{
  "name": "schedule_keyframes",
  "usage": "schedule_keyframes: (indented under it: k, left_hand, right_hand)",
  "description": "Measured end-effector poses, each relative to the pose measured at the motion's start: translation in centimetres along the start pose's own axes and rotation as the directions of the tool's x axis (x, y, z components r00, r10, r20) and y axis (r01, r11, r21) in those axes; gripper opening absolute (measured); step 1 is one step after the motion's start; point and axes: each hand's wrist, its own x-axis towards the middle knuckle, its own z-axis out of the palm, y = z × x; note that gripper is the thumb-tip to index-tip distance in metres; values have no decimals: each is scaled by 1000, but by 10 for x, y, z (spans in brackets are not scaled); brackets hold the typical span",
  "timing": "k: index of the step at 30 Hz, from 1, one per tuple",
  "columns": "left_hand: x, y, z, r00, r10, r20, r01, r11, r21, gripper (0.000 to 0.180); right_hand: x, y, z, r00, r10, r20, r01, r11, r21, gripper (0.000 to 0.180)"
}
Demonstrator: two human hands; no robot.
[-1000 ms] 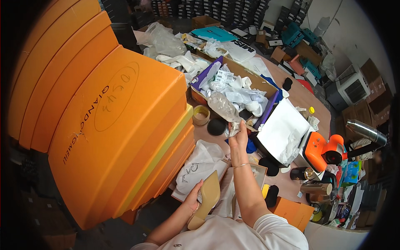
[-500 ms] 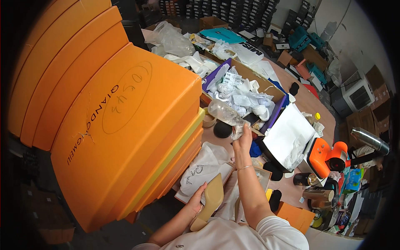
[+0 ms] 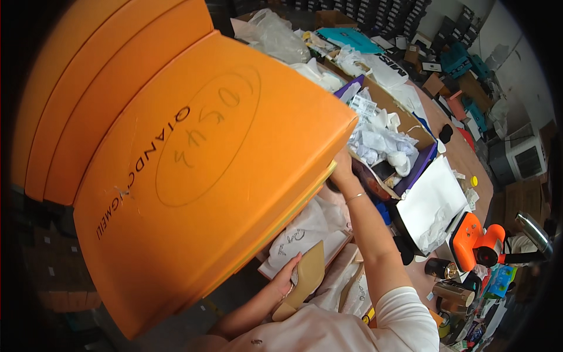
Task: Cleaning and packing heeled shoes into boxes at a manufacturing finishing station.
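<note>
A stack of boxes (image 3: 176, 152) is set at the left, with a cardboard carton (image 3: 404, 126) of crumpled paper (image 3: 378, 144) placed right of it and a heat gun (image 3: 475, 246) nearer, at right.

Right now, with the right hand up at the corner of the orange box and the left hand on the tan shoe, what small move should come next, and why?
Probably slide the right hand under the corner of the orange box for a firmer grip. It touches only that corner, beside the open carton of white packing, and the box looks large. The left hand holds the tan shoe, so it cannot help.
</note>
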Motion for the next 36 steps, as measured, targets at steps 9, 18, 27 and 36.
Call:
schedule_keyframes:
  k: [9, 18, 27, 36]
  left_hand:
    - [-42, 15, 24, 996, 79, 37, -82, 994, 69, 48]
    - [-47, -40, 60, 988, -54, 147, 1, 940, 340, 43]
    - [-49, -73, 75, 970, -85, 226, -38, 869, 493, 42]
    - [-53, -74, 76, 982, -13, 186, -99, 807, 582, 43]
  right_hand:
    - [-87, -44, -79, 947, 175, 270, -278, 868, 412, 24]
    - [-288, -176, -169, 990, 90, 111, -110, 975, 194, 18]
    - [-308, -169, -183, 981, 186, -62, -183, 982, 54, 16]
    - [-303, -135, -180, 945, 285, -158, -283, 958, 40, 14]
